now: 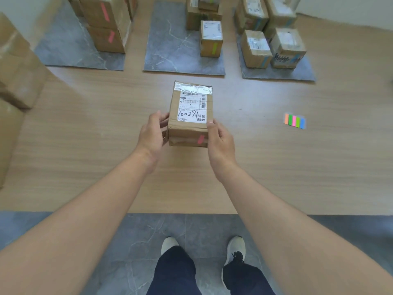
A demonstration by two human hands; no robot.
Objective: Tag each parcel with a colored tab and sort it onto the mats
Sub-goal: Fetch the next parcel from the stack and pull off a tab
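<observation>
A small cardboard parcel (190, 126) with a white shipping label is held over the wooden table, a pink tab (200, 139) stuck on its near side. My left hand (152, 133) grips its left side and my right hand (219, 138) grips its right side. A pad of colored tabs (295, 121) lies on the table to the right. Three grey mats lie at the back: the left mat (70, 52) holds boxes with pink tabs, the middle mat (170, 50) holds boxes with green tabs, the right mat (302, 71) holds boxes with blue tabs.
Large cardboard boxes (14, 77) stand at the table's left edge. The table's near edge runs above a grey tiled floor (127, 241), where my feet show.
</observation>
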